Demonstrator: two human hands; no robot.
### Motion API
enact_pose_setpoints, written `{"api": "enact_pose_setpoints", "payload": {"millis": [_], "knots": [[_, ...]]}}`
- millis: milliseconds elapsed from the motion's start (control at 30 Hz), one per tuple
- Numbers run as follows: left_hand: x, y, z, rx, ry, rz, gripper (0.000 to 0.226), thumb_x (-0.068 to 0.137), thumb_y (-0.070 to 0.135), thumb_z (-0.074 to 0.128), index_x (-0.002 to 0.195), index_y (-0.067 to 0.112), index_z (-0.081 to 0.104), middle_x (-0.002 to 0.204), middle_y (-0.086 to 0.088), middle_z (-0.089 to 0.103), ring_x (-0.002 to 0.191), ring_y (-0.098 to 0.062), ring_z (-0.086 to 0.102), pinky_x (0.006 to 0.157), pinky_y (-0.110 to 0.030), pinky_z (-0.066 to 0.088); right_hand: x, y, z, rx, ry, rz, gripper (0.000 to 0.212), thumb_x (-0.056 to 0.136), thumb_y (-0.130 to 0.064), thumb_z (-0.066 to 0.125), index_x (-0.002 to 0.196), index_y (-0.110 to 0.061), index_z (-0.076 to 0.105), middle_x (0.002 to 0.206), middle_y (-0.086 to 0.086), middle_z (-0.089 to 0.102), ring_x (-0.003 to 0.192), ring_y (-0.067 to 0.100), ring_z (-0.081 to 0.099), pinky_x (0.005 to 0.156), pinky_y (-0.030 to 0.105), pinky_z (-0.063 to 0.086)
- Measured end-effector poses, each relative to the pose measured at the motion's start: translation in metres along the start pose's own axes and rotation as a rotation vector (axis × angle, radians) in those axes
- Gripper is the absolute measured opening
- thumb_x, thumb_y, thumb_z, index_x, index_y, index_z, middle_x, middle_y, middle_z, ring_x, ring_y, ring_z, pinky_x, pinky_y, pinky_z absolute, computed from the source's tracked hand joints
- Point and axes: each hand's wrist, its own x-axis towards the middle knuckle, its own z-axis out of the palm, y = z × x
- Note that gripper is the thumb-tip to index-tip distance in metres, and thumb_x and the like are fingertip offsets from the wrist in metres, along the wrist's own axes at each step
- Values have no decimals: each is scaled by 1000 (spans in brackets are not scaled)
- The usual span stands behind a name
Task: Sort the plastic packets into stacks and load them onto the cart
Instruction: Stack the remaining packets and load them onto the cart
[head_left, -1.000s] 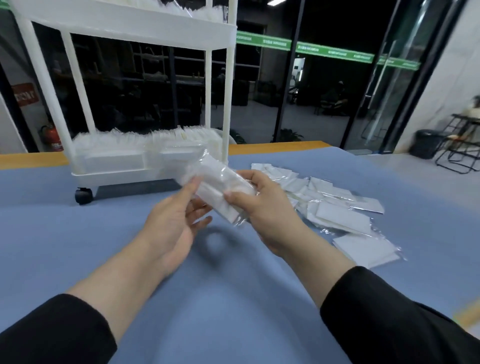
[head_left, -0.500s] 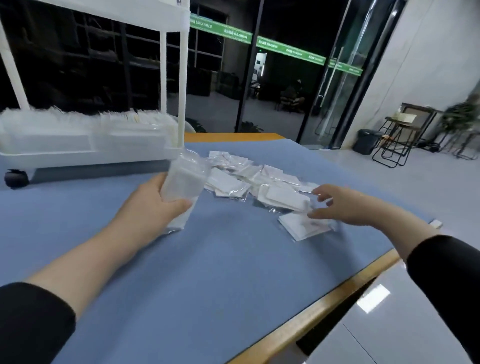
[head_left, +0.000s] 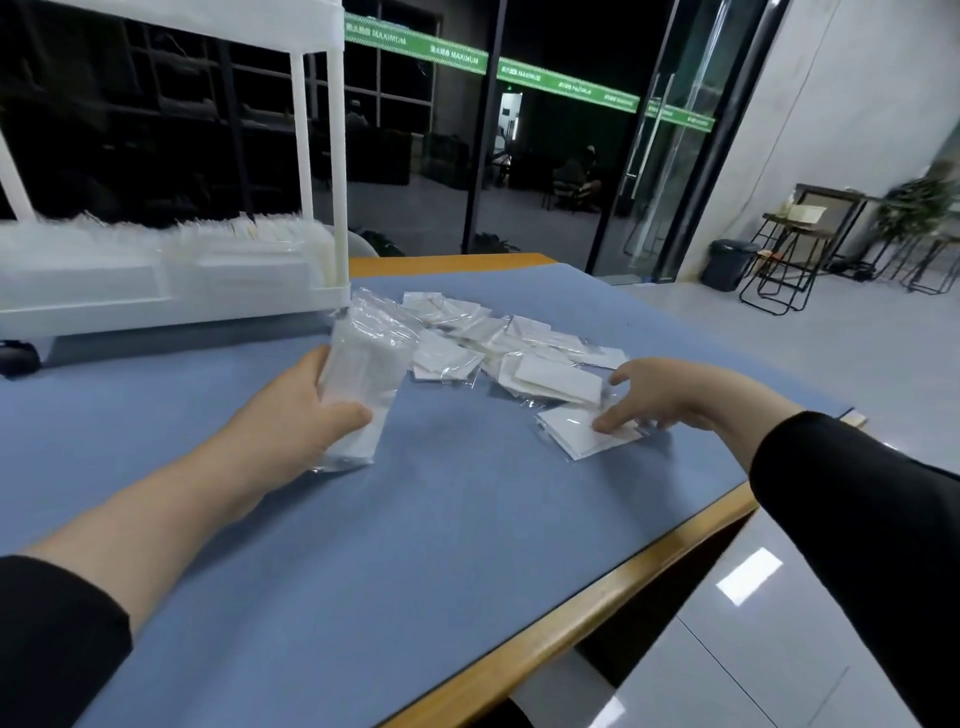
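Observation:
My left hand grips a stack of clear plastic packets with white contents, held on edge on the blue mat. A loose pile of packets lies spread to the right of it. My right hand reaches over the near end of that pile, thumb and fingertips pressing on the closest single packet. The white cart stands at the back left, its lower shelf filled with rows of packets.
The blue mat covers a wooden table whose near edge runs diagonally at the right. A cart wheel rests on the mat at far left. Glass doors, stools and a bin lie beyond.
The stack passed from both hands to my left hand alone. My right hand went right to the loose pile and now touches the nearest packet. The view turned right.

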Motion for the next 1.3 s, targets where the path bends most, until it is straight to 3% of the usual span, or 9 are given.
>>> {"api": "enact_pose_setpoints", "payload": {"millis": [333,500,600,700,900,1033,1167,1233,1300], "knots": [[1,-2,-4,-154,29,2,45,88,11,71,124,35,57,111,14,70,103,-8,67,86,-28,51,-21,10,15,407,152,28,67,80,-7,66,140,-27,44,104,12,63,84,32,66,67,36,60],[1,-1,-5,-316,30,-29,39,89,9,70,117,33,61,106,7,74,97,-15,71,81,-31,55,-64,-2,0,578,396,-295,48,83,-2,70,123,-27,59,91,-1,67,72,25,63,69,45,57],[0,4,-3,-407,50,-38,38,92,3,65,118,31,60,109,2,74,99,-19,72,82,-33,56,-83,-36,0,692,336,-501,39,89,3,62,115,-27,65,74,4,61,69,19,57,68,40,52],[-3,6,-6,-473,51,-49,38,92,0,61,119,27,61,113,-7,74,98,-22,72,85,-37,57,-87,-78,12,769,243,-639,44,91,6,55,116,-29,64,84,21,63,73,23,56,71,41,49],[1,5,-5,-695,43,-73,24,101,26,60,124,27,65,119,-4,75,112,-29,70,97,-49,54,-62,-161,51,772,211,-642,40,88,-8,58,119,-34,61,85,3,66,71,18,61,68,36,50],[-1,6,-5,-719,58,-116,27,99,33,64,124,21,67,110,-8,77,94,-30,75,65,-38,60,-54,-192,80,889,246,-580,48,82,-25,70,127,-35,57,107,-3,67,91,19,66,76,34,53],[6,2,-12,-803,210,-131,26,95,23,68,120,21,67,108,-9,77,99,-34,75,85,-56,60,-57,-196,107,1092,96,-534,40,94,-40,66,131,-35,51,116,-8,64,94,9,66,82,30,51],[9,1,-12,-810,252,-121,29,92,25,69,120,25,65,108,-6,77,101,-32,74,91,-59,57,-62,-197,120,1075,-18,-590,25,98,-47,55,117,-31,60,110,-2,70,89,14,67,84,39,54],[9,2,-8,-782,237,-95,27,94,25,66,121,27,63,109,-4,77,102,-28,74,94,-57,57,-64,-201,128,998,19,-629,39,93,-55,50,105,-20,60,98,10,67,87,19,62,91,57,53]]}}
